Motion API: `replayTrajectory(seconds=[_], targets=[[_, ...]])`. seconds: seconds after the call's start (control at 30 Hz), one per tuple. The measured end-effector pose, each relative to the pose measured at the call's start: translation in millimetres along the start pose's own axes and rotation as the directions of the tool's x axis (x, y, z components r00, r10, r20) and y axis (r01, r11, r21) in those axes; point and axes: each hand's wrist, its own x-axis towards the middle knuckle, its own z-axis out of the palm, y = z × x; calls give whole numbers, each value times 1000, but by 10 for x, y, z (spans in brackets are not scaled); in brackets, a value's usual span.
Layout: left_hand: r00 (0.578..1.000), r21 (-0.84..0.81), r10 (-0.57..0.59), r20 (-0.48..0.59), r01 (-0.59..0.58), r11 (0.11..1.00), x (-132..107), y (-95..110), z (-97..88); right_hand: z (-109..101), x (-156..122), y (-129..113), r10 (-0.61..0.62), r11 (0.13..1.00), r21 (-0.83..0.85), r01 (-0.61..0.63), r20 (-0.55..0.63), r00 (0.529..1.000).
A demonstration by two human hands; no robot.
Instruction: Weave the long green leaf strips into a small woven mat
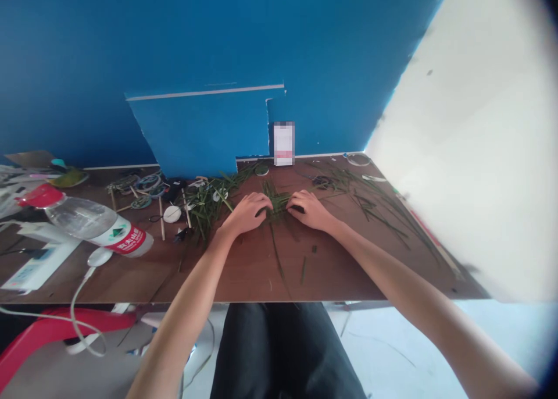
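Blue wall (131, 50), white wall (479, 155), brown wooden table (244, 271)

A deep blue wall (131, 38) is seen across the upper frame, with a white wall (479, 155) at the right. The desk (244, 271) is coloured reddish brown. Green leaf strips (276, 204) are shown at centre. At left, a clear bottle (87, 221) is marked by a red cap and a red-and-white label. A red chair (52, 329) is seen at lower left.

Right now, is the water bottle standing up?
No, the water bottle lies on its side on the table, left of the left hand.
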Motion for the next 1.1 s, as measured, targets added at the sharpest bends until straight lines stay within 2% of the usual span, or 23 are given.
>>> replayTrajectory(seconds=[0.13, 0.33, 0.73, 1.1], targets=[[1000, -37, -17, 7, 18, 999, -92, -108, -110, -6, -4, -11, -11, 1000, -18, 11, 14, 1000], [995, -106, -14, 99, 24, 994, -124, -113, -107, -17, -7, -24, -26, 999, -19, 27, 22, 999], [982, -177, -20, 190, 54, 983, -168, -208, -161, 12, -3, 10, -28, 1000, -2, 28, 20, 999], [979, -185, -20, 203, 59, 981, -168, -251, -145, 19, -4, 19, -16, 1000, -15, 16, 19, 1000]])
